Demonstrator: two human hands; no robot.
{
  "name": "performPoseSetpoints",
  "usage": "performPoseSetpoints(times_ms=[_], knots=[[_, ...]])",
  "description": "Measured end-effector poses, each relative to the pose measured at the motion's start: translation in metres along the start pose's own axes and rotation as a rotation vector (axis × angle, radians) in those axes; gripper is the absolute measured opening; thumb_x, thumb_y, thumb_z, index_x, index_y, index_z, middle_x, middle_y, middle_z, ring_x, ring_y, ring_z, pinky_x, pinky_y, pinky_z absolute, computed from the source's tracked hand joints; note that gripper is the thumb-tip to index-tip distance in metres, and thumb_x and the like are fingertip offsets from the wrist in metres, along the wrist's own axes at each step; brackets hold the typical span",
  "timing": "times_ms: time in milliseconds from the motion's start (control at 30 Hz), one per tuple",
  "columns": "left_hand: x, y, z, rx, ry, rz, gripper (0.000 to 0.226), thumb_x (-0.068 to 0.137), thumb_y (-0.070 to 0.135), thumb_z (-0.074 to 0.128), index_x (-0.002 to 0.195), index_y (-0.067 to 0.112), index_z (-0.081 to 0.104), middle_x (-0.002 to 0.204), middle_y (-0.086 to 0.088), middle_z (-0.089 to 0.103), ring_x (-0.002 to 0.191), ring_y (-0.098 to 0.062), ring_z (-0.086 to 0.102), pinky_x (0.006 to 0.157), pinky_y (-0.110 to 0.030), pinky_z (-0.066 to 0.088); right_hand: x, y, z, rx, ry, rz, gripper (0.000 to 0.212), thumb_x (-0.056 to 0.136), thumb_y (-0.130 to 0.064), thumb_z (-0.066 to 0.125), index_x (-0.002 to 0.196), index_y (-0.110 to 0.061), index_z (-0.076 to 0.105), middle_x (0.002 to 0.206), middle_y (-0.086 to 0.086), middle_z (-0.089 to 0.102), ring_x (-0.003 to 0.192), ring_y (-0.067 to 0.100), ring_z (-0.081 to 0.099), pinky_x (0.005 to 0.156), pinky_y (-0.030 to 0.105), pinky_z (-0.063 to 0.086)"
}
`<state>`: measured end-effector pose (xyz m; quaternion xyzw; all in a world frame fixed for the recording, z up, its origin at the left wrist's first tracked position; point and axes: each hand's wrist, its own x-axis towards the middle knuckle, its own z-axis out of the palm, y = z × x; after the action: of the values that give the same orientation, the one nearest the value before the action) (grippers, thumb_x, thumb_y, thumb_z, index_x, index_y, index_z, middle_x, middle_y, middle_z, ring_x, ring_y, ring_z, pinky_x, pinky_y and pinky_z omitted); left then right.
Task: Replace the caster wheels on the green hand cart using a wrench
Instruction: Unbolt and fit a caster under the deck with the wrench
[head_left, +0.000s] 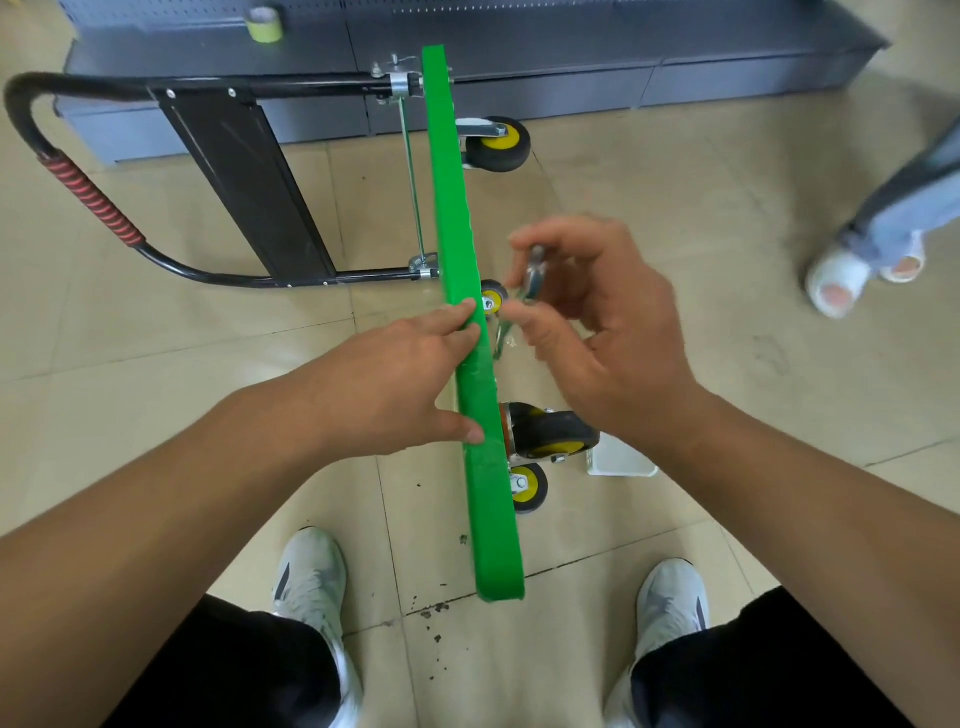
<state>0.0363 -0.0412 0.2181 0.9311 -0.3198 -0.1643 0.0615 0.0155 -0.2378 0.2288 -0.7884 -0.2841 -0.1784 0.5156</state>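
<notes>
- Head view: the green hand cart (470, 312) stands on its edge, with its casters on the deck's right side.
- The left hand (410, 384) lies against the deck edge, fingers straight, steadying it.
- The right hand (597, 332) pinches a silvery tool, apparently the wrench (535, 275), just beside the small yellow caster (492, 300).
- Best to seat the wrench squarely on the nut before turning, bracing the deck against tipping.

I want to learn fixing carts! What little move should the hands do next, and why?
Probably bring the wrench onto the fastening of the small yellow-hubbed wheel. The right hand pinches the wrench right beside that wheel, and the left hand rests on the green deck, which stands on its edge. I cannot tell if the wrench already bites.
</notes>
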Motion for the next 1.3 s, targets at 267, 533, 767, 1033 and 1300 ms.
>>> performPoseSetpoints(times_ms=[267, 533, 767, 1033, 1300], knots=[[-0.004, 0.008, -0.008, 0.007, -0.060, -0.058, 0.099, 0.085, 0.065, 0.061, 0.160, 0.020, 0.014, 0.168, 0.008, -0.005, 0.149, -0.015, 0.022, 0.115, -0.027, 0.026, 0.026, 0.033, -0.013, 0.134, 0.332, 0.562, 0.017, 0.104, -0.009, 0.056, 0.121, -0.011, 0.057, 0.094, 0.013, 0.064, 0.052, 0.009, 0.058, 0.048, 0.024, 0.051], [-0.005, 0.009, -0.008, -0.011, -0.065, -0.061, 0.099, 0.085, 0.065, 0.062, 0.160, 0.021, 0.014, 0.168, 0.009, -0.005, 0.150, -0.014, 0.021, 0.116, -0.028, 0.027, 0.024, 0.122, 0.003, 0.340, 0.412, 1.057, 0.018, 0.104, -0.023, 0.061, 0.107, -0.005, 0.064, 0.080, 0.010, 0.062, 0.046, 0.007, 0.054, 0.052, 0.019, 0.051], [-0.004, 0.006, -0.005, -0.026, -0.049, -0.055, 0.101, 0.083, 0.066, 0.062, 0.160, 0.021, 0.015, 0.168, 0.009, -0.005, 0.150, -0.013, 0.020, 0.117, -0.028, 0.025, 0.026, 0.164, 0.023, 0.467, 0.406, 1.331, 0.018, 0.102, -0.022, 0.065, 0.099, -0.004, 0.062, 0.077, 0.009, 0.060, 0.035, 0.004, 0.046, 0.040, 0.015, 0.045], [-0.003, 0.003, -0.003, -0.030, -0.036, -0.039, 0.102, 0.082, 0.067, 0.061, 0.160, 0.021, 0.013, 0.168, 0.008, -0.005, 0.152, -0.011, 0.014, 0.119, -0.027, 0.022, 0.026, 0.178, 0.042, 0.546, 0.303, 1.462, 0.018, 0.100, -0.020, 0.067, 0.089, -0.008, 0.060, 0.074, 0.005, 0.056, 0.033, 0.003, 0.045, 0.036, 0.013, 0.041], [-0.003, 0.001, -0.002, -0.013, -0.040, -0.040, 0.103, 0.083, 0.069, 0.059, 0.160, 0.022, 0.011, 0.167, 0.010, -0.009, 0.152, -0.009, 0.011, 0.120, -0.029, 0.024, 0.021, 0.177, 0.052, 0.514, 0.209, 1.505, 0.020, 0.101, -0.024, 0.065, 0.090, -0.010, 0.057, 0.072, 0.004, 0.057, 0.033, 0.002, 0.045, 0.035, 0.012, 0.040]])
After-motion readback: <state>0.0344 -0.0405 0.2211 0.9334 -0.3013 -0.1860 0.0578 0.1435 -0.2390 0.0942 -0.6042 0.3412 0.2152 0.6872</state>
